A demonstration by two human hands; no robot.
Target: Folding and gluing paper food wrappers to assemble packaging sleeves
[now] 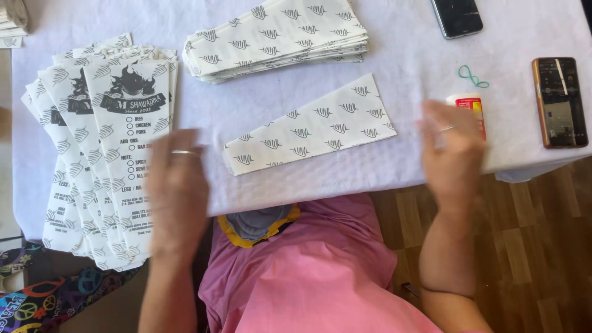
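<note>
A single white paper bag (pixel 311 126) with a grey leaf print lies slanted on the white tablecloth (pixel 407 49) in front of me. My left hand (pixel 177 191) hovers blurred over the near edge of a fanned pile of printed paper bags (pixel 102 142) at the left, holding nothing, fingers apart. My right hand (pixel 453 154) is blurred at the right, empty, next to a white glue stick with a red label (pixel 472 105). Neither hand touches the single bag.
A neat stack of leaf-print bags (pixel 277 34) sits at the back. A green rubber band (pixel 472 76) and two phones, a dark phone (pixel 456 16) and a brown-edged phone (pixel 559 102), lie at the right. A wooden floor (pixel 536 246) shows beyond the table edge.
</note>
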